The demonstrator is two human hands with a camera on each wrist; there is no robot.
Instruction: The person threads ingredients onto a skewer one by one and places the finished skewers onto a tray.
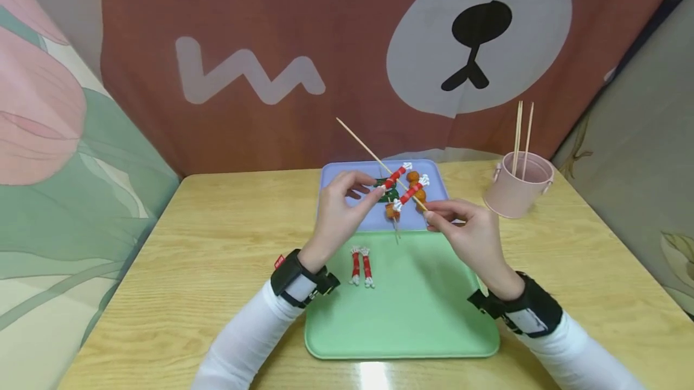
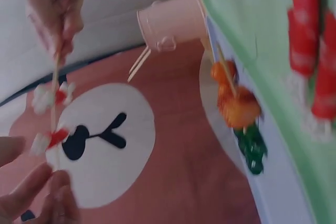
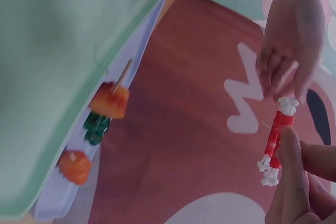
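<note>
A wooden skewer [image 1: 360, 141] slants over the trays, its far end up and to the left. Two red sticks with frilly white ends sit crosswise on it, one farther up [image 1: 394, 178], the other [image 1: 411, 193] closer to my right hand [image 1: 472, 230]. Thumb and fingers of that hand pinch the skewer's lower end. My left hand [image 1: 341, 200] pinches the upper red stick near its left end. Two more such red sticks, one [image 1: 355, 266] beside the other [image 1: 367, 267], lie on the green tray [image 1: 401, 323] below.
Behind the green tray, a lilac-blue tray [image 1: 347, 167] bears orange balls [image 1: 413, 176], dark green pieces [image 1: 386, 196] and an orange chunk [image 1: 393, 211] on a skewer. A pink bucket [image 1: 509, 194] with several upright sticks [image 1: 517, 131] stands at right. A printed cloth hangs behind the table.
</note>
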